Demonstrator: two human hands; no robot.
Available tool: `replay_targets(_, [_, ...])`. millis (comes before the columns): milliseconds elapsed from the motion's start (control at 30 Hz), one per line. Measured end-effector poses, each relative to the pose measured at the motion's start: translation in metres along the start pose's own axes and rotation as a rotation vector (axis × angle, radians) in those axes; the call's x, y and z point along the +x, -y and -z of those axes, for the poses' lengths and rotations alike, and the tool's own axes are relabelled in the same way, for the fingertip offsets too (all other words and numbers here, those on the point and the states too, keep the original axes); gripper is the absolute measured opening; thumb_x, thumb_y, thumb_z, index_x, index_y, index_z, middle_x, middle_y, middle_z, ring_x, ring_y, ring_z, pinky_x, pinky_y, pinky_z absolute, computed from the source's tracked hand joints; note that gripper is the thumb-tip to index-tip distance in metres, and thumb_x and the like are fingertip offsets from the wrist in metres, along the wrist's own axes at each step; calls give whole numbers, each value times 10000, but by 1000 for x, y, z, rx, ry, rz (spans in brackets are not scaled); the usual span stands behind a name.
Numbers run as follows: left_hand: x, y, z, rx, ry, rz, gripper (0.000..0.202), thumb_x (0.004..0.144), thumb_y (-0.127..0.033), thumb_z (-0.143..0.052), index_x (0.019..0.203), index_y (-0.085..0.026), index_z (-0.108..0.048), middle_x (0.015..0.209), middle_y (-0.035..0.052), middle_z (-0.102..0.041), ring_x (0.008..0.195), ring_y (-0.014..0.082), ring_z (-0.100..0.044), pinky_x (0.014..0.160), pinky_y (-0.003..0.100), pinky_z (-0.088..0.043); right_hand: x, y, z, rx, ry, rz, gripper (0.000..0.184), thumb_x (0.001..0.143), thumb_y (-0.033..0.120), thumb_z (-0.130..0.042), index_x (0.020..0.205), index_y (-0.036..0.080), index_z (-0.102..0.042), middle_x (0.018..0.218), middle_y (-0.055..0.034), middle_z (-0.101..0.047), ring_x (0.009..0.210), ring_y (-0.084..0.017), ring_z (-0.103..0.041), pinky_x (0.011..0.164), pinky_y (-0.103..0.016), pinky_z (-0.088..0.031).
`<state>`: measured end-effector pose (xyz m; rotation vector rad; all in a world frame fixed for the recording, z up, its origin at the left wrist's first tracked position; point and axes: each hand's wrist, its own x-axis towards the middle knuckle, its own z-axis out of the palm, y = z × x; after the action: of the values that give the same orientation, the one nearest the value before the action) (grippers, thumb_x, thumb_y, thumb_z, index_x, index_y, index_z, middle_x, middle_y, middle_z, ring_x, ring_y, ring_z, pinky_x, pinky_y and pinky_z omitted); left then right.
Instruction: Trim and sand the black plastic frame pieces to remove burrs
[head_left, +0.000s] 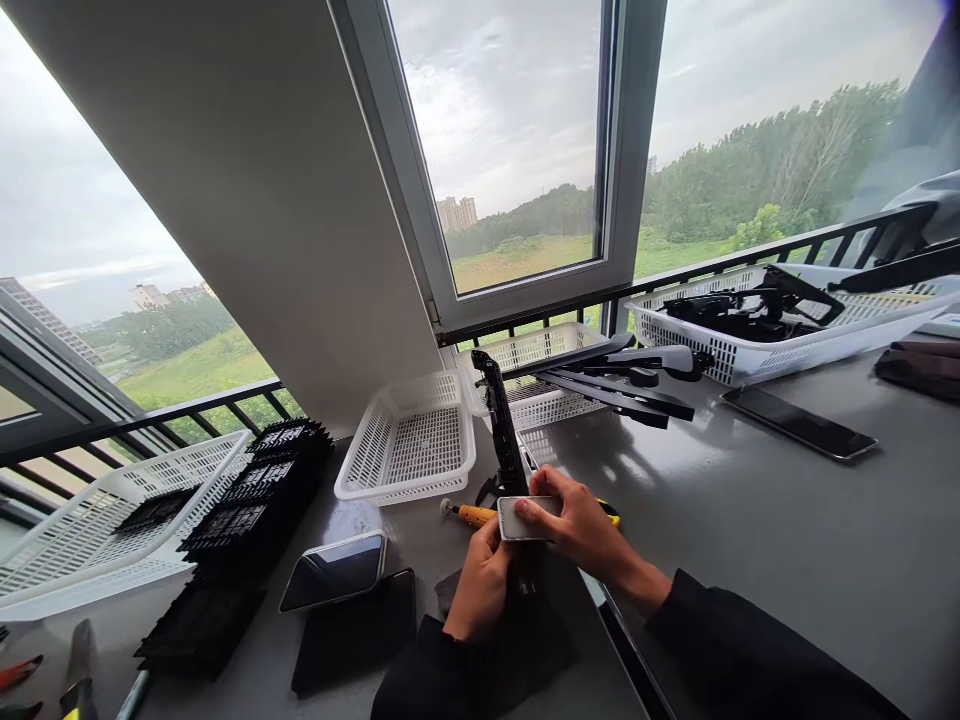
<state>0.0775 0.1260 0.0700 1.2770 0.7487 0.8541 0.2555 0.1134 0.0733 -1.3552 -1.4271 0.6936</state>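
My left hand (478,580) and my right hand (581,525) meet low in the middle of the view, both closed around a small flat grey rectangular part (525,518). The left thumb presses its left edge and the right fingers lie over its top. A long black plastic bar (501,425) rises from between the hands toward the window; its lower end is hidden by them. A yellow-handled screwdriver (472,514) lies on the grey table (750,540) just behind my hands.
White mesh baskets: an empty one (409,440), one holding long black parts (540,350), one with black pieces at far right (787,345), one at far left (90,520). Stacked black trays (247,510), two phones (334,570), another phone (799,423), pliers (22,670).
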Motion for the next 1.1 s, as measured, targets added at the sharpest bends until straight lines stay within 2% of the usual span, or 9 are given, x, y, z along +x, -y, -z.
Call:
replay_targets(100, [0,2,0,-18,28,73,593,833,-684,-768,1115,-163,-769,665,-37,-561,521,114,-440,547,263,-387,4,-5,5,5,-80,-9,375,891,580,-669,820,231,-550,781,1,-614,758,-199,-565,710,-315,-451])
replay_targets(167, [1,3,0,-29,48,102,618,825,-692,-772,1147,-165,-754,667,-47,-540,475,90,-373,492,254,-320,5,-6,8,0,-96,-16,368,893,574,-665,818,234,-546,776,4,-606,751,-197,-558,711,-316,-451])
replay_targets(267, [1,3,0,-18,57,75,596,826,-686,-776,1086,-150,-767,734,-10,-595,567,112,-436,550,254,-360,3,-1,5,-27,-46,-22,370,901,582,-648,822,235,-543,775,3,-603,731,-195,-549,694,-319,-432])
replay_targets(367, [0,1,1,25,52,18,560,846,-670,-767,1027,-140,-786,822,39,-665,758,182,-556,718,282,-453,2,2,5,-41,-12,-18,372,904,590,-653,846,235,-557,806,-7,-627,755,-204,-569,711,-325,-433])
replay_targets(500, [0,-1,0,34,66,24,546,873,-641,-753,1134,-161,-780,890,64,-718,877,249,-640,856,344,-503,5,-4,10,-10,-66,-22,393,896,609,-664,843,237,-549,800,0,-616,782,-213,-583,725,-323,-452])
replay_targets(600, [0,-1,1,-10,50,15,539,866,-631,-766,1133,-164,-786,914,73,-745,963,286,-675,923,370,-512,4,-5,5,-5,-55,-22,408,912,617,-642,812,238,-527,764,10,-587,736,-197,-554,690,-313,-438])
replay_targets(733, [1,-1,4,-32,14,9,594,841,-678,-767,1105,-148,-795,940,84,-770,978,299,-690,877,355,-518,-2,0,-5,39,29,-15,410,923,619,-632,829,234,-530,782,9,-583,734,-187,-534,671,-301,-414])
replay_targets(933, [2,-2,5,-147,-6,43,558,838,-600,-807,1187,-165,-777,943,81,-790,940,282,-718,858,355,-538,-2,4,2,157,86,-79,441,888,643,-649,811,237,-494,762,19,-550,722,-178,-511,647,-287,-395])
replay_targets(1100, [2,-1,12,-134,-100,73,608,808,-607,-818,1226,-169,-766,943,89,-794,837,248,-708,756,332,-536,-9,12,-4,101,177,2,341,883,537,-675,825,229,-540,773,18,-576,724,-175,-514,666,-285,-385])
